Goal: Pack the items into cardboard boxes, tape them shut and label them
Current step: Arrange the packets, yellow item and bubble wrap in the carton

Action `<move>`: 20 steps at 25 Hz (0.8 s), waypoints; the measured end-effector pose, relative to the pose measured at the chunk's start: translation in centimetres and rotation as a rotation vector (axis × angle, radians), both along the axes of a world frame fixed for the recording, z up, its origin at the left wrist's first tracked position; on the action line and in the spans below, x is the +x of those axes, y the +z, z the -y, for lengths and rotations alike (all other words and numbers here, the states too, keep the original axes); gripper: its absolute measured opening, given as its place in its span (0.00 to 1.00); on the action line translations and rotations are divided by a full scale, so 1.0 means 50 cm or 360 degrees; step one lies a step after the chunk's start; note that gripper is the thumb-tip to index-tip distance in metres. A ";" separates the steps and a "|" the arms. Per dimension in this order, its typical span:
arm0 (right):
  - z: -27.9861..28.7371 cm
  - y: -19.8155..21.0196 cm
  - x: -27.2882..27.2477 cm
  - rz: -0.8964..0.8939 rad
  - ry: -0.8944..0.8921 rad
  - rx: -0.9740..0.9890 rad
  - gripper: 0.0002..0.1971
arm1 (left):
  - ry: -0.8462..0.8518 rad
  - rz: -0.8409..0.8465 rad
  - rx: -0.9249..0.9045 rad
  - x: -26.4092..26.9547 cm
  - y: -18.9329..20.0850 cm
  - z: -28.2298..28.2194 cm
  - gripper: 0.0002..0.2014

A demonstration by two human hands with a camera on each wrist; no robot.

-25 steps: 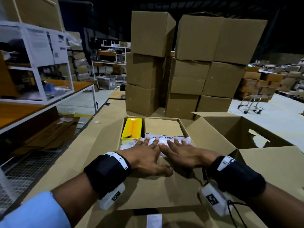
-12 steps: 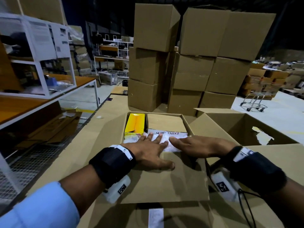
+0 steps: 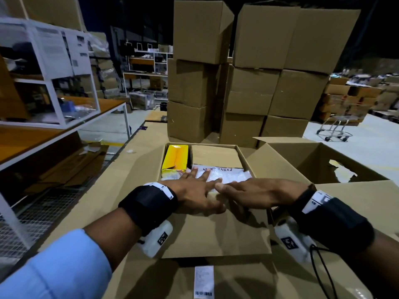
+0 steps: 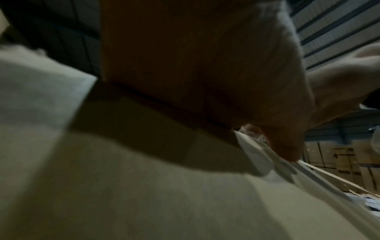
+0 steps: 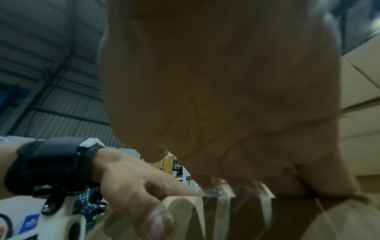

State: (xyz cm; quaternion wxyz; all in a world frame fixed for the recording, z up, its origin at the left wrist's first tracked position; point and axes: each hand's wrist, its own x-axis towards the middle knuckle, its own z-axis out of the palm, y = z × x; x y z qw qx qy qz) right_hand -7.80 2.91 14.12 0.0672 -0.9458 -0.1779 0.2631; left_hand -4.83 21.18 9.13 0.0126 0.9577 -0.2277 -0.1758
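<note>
Head view: the open brown cardboard box lies in the middle of the cardboard-covered surface, its near flap folded inward over the front half. The left hand lies flat with fingers spread, palm on the flap's far edge, fingertips reaching onto the white plastic-wrapped packet inside. The right hand lies flat beside it, fingers straight and pointing left, tips just touching the left hand. Behind the packet, inside the box, sit a yellow carton at the far-left corner and a flat brown cardboard piece. The box's right flap stands open. Beyond the box rise stacked brown cartons, with bare surface between.

Left wrist view: the left hand presses down on the flap; a fingertip meets the packet's edge.

Right wrist view: the right hand rests open at the flap edge, the left hand touching beside it.
</note>
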 end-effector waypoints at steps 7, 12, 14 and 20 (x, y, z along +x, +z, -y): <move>-0.014 -0.015 0.014 0.0015 -0.0028 -0.0201 0.49 | -0.0092 0.0329 0.0048 -0.037 -0.016 -0.001 0.49; -0.009 -0.003 0.016 -0.0038 -0.0006 -0.0077 0.27 | -0.0025 0.0131 -0.0081 -0.039 -0.003 0.003 0.50; -0.001 0.000 0.042 0.0138 0.0034 -0.0021 0.20 | 0.0010 0.0004 -0.0109 -0.042 0.009 0.002 0.46; 0.008 -0.019 0.092 0.0741 0.0014 -0.0179 0.22 | 0.0091 0.0147 -0.0537 -0.016 0.039 -0.012 0.20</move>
